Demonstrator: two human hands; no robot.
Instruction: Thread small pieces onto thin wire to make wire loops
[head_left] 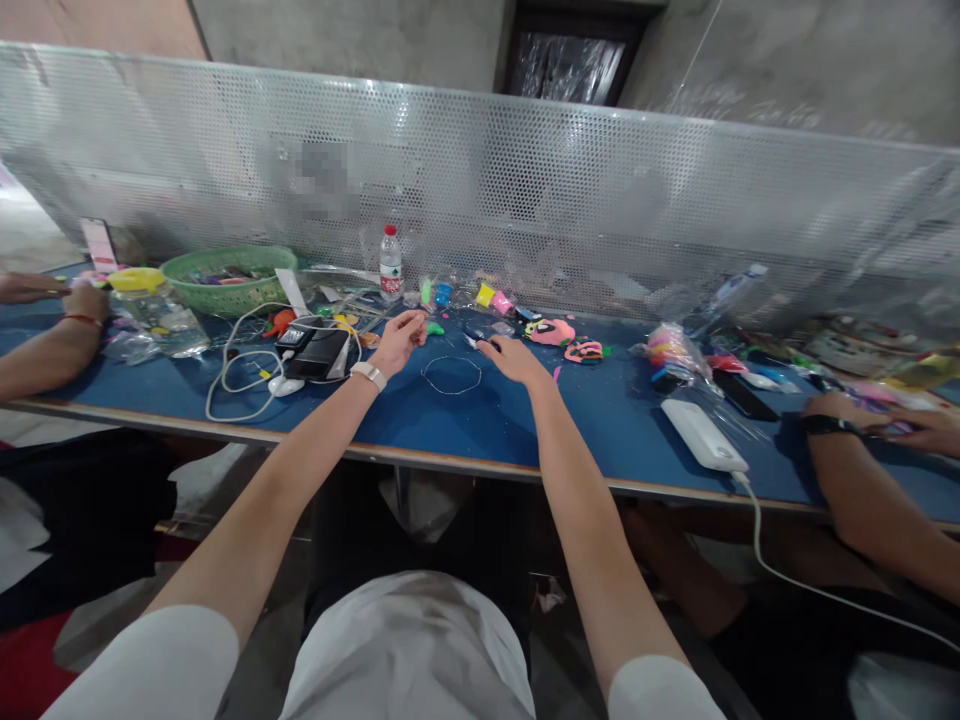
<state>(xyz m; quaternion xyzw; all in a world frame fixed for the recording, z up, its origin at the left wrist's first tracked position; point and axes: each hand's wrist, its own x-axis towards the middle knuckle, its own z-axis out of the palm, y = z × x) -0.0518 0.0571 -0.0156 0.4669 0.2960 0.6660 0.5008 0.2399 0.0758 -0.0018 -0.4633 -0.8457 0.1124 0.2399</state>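
My left hand (401, 343), with a pale watch band on its wrist, is closed with thumb and fingers together above the blue table. A small green piece (434, 328) is just past its fingertips; whether they touch it I cannot tell. My right hand (511, 358) is closed around a slim dark tool (472, 340) with a pale tip pointing left. Between and below the hands is a thin pale ring (451, 391) on the tabletop. Right of my right hand lie a pink clay-like figure (550, 331) and a striped orange-and-black piece (585, 350).
A red-capped bottle (390, 265) and bright packets (491, 297) stand behind. Cables and a black box (319, 353) lie left, near a green basket (232, 292). A white power bank (703, 436) is right. Other people's arms (45, 345) reach in both sides; a perforated screen (450, 170) backs the table.
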